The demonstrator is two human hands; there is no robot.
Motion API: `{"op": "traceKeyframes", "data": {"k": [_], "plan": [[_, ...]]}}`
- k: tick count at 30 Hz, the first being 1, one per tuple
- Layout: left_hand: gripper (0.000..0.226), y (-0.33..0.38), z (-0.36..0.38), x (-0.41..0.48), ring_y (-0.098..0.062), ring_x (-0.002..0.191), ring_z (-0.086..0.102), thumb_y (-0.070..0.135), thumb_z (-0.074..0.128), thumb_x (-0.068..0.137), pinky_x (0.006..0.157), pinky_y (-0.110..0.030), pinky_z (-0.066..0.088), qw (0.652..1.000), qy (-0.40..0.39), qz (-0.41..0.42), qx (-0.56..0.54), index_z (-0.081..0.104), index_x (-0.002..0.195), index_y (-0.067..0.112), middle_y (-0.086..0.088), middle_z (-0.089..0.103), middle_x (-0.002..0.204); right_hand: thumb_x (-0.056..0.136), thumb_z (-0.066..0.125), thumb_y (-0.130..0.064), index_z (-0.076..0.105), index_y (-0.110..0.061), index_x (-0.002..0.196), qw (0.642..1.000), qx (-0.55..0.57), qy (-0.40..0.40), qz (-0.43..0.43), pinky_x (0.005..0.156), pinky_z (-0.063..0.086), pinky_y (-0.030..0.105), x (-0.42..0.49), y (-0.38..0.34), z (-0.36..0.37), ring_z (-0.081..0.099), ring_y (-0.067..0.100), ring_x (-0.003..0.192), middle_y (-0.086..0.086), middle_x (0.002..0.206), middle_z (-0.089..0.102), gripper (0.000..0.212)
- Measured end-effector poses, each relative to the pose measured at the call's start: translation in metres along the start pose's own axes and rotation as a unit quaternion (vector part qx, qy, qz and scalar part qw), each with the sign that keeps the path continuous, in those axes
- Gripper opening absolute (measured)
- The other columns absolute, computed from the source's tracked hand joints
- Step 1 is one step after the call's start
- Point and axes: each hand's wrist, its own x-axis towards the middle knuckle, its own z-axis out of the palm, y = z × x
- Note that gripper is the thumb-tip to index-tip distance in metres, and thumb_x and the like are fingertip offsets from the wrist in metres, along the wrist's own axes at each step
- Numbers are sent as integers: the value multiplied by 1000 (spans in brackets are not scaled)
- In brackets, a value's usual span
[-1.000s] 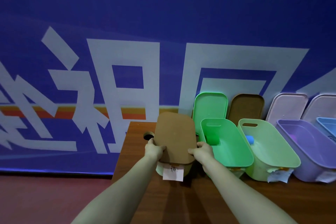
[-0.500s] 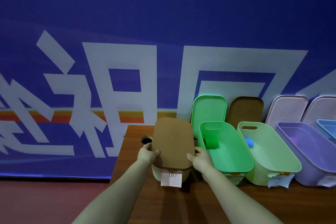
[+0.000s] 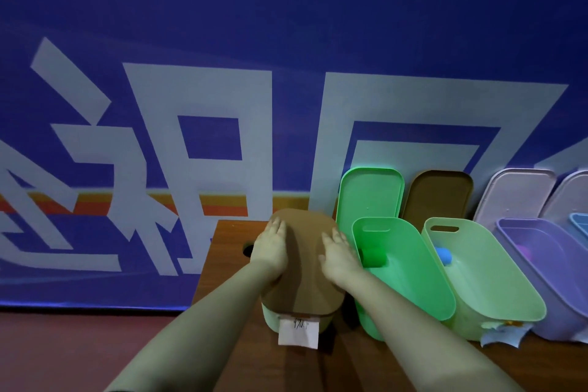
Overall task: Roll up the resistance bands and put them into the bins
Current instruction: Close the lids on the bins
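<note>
A brown lid (image 3: pixel 304 267) lies flat on top of a pale green bin (image 3: pixel 270 320) at the left end of the row. My left hand (image 3: pixel 270 247) and my right hand (image 3: pixel 337 251) both press on the lid with straight fingers, palms down. A white paper label (image 3: pixel 298 334) hangs from the bin's front. To the right stand an open bright green bin (image 3: pixel 410 267) with a dark roll inside, an open light green bin (image 3: pixel 490 270) holding a blue rolled band (image 3: pixel 444 255), and a purple bin (image 3: pixel 547 267) with a pink roll (image 3: pixel 525 252).
The bins stand on a brown wooden table (image 3: pixel 229 251) with a round hole (image 3: pixel 247 250) near its left edge. Green (image 3: pixel 369 194), brown (image 3: pixel 437 194) and pale lilac (image 3: pixel 515 194) lids lean against the blue wall banner. A blue bin (image 3: pixel 579 223) shows at the far right.
The brown lid came down from a tilted hold onto the pale green bin. Both hands shifted from gripping its side edges to pressing flat on top.
</note>
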Motion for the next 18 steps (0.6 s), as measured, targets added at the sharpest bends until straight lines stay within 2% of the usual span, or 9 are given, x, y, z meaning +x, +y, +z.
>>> {"op": "traceKeyframes", "data": {"k": [5,9,12,18], "plan": [[70,1,3,33,-21,148,0,-11,33,88,120,-30,4,999,-2,31,27,7,151,5,-10,1,160,96,36,-14,7,-10,152,999,-37,-12,-14,120,2,36,32,6,-8,-4,24,148,12,160,-4,63],[59,-5,9,49,-21,148,0,8,29,97,120,-31,2,999,-31,22,24,8,151,5,-10,1,160,101,26,-35,1,-10,152,997,-48,-52,-9,120,-1,43,46,9,-6,-6,22,148,10,160,-9,62],[57,-13,21,50,-20,148,0,28,26,102,120,-30,-1,998,-32,34,31,8,151,6,-10,1,160,100,14,-48,-6,-11,151,996,-68,-61,-2,118,-9,45,46,12,4,-13,20,147,8,159,-15,66],[60,-20,36,51,-16,148,-1,36,24,101,120,-27,-3,999,-1,48,18,9,152,7,-8,2,160,99,8,-51,-8,-12,151,995,-93,-33,-7,116,-16,46,45,16,14,-17,17,146,7,159,-17,67]]}}
